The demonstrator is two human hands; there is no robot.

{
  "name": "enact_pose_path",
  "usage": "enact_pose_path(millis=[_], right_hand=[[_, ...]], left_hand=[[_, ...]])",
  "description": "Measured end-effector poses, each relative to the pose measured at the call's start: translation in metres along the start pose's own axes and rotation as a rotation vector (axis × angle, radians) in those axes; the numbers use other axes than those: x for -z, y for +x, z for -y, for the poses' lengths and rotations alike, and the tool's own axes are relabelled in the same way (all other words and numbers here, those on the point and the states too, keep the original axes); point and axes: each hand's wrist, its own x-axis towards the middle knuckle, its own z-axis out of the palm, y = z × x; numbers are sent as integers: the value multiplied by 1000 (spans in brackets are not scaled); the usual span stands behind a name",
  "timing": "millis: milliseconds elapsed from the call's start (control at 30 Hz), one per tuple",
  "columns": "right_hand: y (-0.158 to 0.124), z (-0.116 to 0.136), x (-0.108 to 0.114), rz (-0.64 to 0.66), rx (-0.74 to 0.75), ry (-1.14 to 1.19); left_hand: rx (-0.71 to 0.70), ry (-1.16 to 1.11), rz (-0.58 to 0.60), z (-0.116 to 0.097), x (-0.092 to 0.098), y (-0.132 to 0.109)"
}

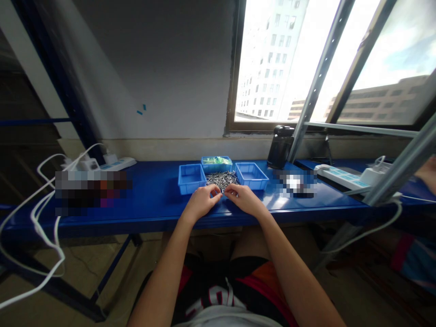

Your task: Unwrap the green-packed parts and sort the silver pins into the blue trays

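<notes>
A heap of small silvery metal pieces, screw- or nail-like (221, 179), lies on the blue table between several blue plastic bins. Just in front of the heap, my left hand (201, 200) has its thumb and fingers pinched together. Facing it, my right hand (244, 199) is pinched the same way, the fingertips of both hands almost meeting. Whatever sits between them is too small to name. The left bin (191, 187) and the right bin (254, 183) flank the heap. Behind it, a third bin (205, 169) holds green and clear plastic packaging (217, 161).
A black upright device (279, 147) stands near the window. White power strips lie at the left (119, 163) and right (344, 177), with loose white cables (36, 218) at left. A metal shelf post (395, 159) rises at right. Another person's hand (428, 172) shows at the right edge.
</notes>
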Motion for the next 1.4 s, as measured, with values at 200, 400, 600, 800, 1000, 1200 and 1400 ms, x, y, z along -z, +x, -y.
enact_pose_path(millis=[200,400,600,800,1000,1200,1400], right_hand=[[0,-1,0,23,10,-11],[0,0,0,32,18,-30],[0,-1,0,32,3,-17],[0,0,0,18,-2,-11],[1,-1,-1,7,-13,1],[0,0,0,-7,-9,39],[0,2,1,-17,-18,43]], left_hand=[[-30,-17,-10,1,0,0],[-65,-47,-25,0,-1,0],[-68,-87,-55,-1,0,-1],[-37,-106,-22,0,-1,-1],[-3,-64,-22,-2,-1,-1],[-30,-67,-16,-1,-1,-1],[-22,-55,-5,1,-2,1]])
